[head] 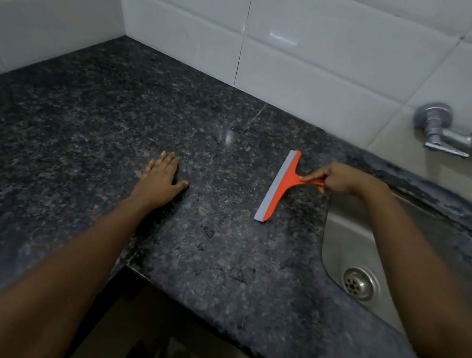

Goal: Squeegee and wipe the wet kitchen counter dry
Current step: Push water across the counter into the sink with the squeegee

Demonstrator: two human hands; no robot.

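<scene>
An orange squeegee (pixel 281 185) with a grey rubber blade rests blade-down on the dark speckled granite counter (pixel 86 115), just left of the sink. My right hand (pixel 339 178) is shut on its orange handle. My left hand (pixel 160 179) lies flat on the counter, palm down, fingers apart, well to the left of the squeegee and holding nothing. Several water droplets (pixel 241 273) sit on the counter near its front edge, below the squeegee.
A steel sink (pixel 341 242) with a round drain (pixel 361 283) is set into the counter at right. A metal tap (pixel 459 134) sticks out of the white tiled wall (pixel 322 54) above it. The L-shaped counter's front edge (pixel 139 273) drops to the floor.
</scene>
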